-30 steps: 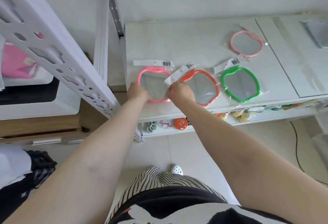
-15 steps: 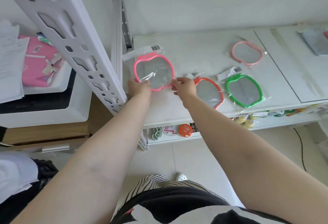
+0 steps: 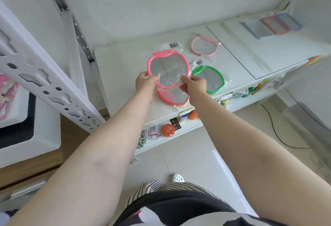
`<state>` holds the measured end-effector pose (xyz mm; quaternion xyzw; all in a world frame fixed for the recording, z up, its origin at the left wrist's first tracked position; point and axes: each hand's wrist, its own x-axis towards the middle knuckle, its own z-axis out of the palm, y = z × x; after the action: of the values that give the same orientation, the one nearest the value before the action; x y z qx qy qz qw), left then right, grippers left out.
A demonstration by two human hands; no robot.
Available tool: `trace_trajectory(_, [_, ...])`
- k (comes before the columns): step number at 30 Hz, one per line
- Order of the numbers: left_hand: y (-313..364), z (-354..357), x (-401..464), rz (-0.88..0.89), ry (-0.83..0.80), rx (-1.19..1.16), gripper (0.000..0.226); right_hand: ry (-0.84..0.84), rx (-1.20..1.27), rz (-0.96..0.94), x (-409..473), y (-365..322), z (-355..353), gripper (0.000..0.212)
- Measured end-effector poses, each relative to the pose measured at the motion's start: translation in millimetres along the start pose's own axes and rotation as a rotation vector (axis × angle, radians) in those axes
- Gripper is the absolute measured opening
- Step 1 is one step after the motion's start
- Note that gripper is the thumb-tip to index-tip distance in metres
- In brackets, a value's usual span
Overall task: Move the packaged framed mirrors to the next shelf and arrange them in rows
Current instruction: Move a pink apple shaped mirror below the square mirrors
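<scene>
A bright pink apple-shaped mirror (image 3: 168, 68) in clear wrap is held up above the white shelf (image 3: 123, 68). My left hand (image 3: 146, 82) grips its lower left rim and my right hand (image 3: 194, 84) pinches its lower right rim. Beneath it on the shelf lies a red apple mirror (image 3: 174, 97), partly hidden by my hands. A green one (image 3: 210, 79) lies to the right, and a pale pink one (image 3: 204, 46) sits farther back.
Rectangular framed mirrors (image 3: 272, 25) in blue and red lie on the adjoining shelf panel at far right. A perforated white upright (image 3: 44, 82) stands at the left. Small goods, including an orange round item (image 3: 168, 130), fill the lower shelf. A cable (image 3: 279, 136) crosses the floor.
Both hands lifted the bright pink mirror off the shelf's left part and carried it rightward, so it now hangs over the red mirror. The view swung right.
</scene>
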<state>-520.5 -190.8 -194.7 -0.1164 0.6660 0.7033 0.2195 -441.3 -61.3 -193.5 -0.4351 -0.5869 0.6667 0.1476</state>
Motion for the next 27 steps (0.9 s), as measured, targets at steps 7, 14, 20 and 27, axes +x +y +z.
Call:
trace_trajectory(7, [-22,103,-30,-0.027,-0.167,0.134,0.020,0.208,0.051,0.090,-6,13,-128,0.015])
trace_trajectory(14, [-62,223,-83,-0.034,-0.285,0.285,0.022,0.393,0.244,0.123,-7,25,-252,0.023])
trace_trajectory(20, [-109,336,-130,-0.072,-0.328,0.338,0.022,0.447,0.276,0.125,9,27,-376,0.016])
trace_trajectory(27, [-159,454,-180,-0.126,-0.387,0.334,0.023,0.487,0.330,0.152,33,26,-511,0.018])
